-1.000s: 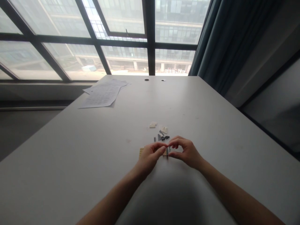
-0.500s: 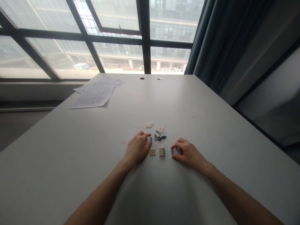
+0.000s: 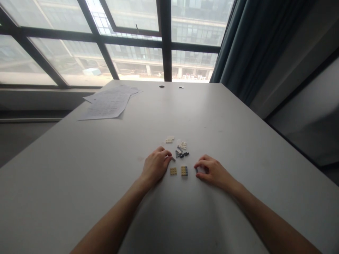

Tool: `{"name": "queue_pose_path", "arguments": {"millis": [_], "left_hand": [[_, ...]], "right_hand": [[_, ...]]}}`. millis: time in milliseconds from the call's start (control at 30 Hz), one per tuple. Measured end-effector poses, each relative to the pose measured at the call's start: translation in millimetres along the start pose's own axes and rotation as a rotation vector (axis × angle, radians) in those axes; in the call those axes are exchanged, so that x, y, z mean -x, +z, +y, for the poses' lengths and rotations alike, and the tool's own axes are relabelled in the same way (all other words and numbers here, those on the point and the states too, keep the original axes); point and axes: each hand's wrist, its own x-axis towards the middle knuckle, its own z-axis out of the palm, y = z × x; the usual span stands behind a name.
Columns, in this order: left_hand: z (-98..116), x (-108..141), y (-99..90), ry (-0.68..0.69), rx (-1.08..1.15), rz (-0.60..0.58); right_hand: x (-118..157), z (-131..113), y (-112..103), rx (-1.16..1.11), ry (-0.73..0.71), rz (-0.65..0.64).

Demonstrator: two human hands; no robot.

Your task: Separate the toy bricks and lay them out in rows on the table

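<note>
Pinching a bar (image 3: 173, 159) in the left hand (image 3: 155, 166) and a peg (image 3: 196, 170) in the right hand (image 3: 215, 172), apt for parts so small, with plate (image 3: 173, 171) and stack (image 3: 184, 171) between on the table (image 3: 169, 215), seemingly for easy reach.

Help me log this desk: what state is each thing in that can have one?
Left hand: curled, fingertips at a small grey piece
Right hand: curled around another grey piece
Tan plate: flat, studs up
Tan-and-grey block: studs up, apart from plate
Black pieces: bunched
Papers: overlapping, spread out
Curtain: drawn aside, in folds
</note>
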Motion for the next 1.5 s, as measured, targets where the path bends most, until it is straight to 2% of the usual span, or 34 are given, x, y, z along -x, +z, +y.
{"name": "queue_pose_path", "arguments": {"millis": [167, 300, 400, 633, 767, 867, 1033, 1167, 1500], "left_hand": [[0, 0, -3.2, 0.035, -0.002, 0.06], [5, 2, -7.8, 0.163, 0.152, -0.074], [13, 5, -9.5, 0.225, 0.117, -0.11], [26, 7, -3.9, 0.222, -0.007, -0.105], [23, 5, -3.1, 0.215, -0.019, -0.071], [18, 4, -10.0, 0.182, -0.025, -0.049], [12, 6, -25.2, 0.185, -0.07, -0.2], [12, 8, -28.0, 0.194, -0.128, -0.277], [19, 10, -26.8, 0.195, -0.134, -0.284]], "right_hand": [[-1, 0, -4, 0.005, -0.004, -0.006], [-1, -1, -3, 0.01, -0.013, 0.004], [-1, -1, -2, 0.012, -0.017, 0.02], [-1, 0, 1, 0.026, -0.019, 0.053], [-1, 1, 1, 0.026, -0.018, 0.064], [-1, 1, 1, 0.026, -0.015, 0.062], [-1, 2, 2, 0.028, -0.019, 0.082], [-1, 2, 3, 0.025, -0.022, 0.089], [-1, 2, 3, 0.037, -0.028, 0.099]]}}
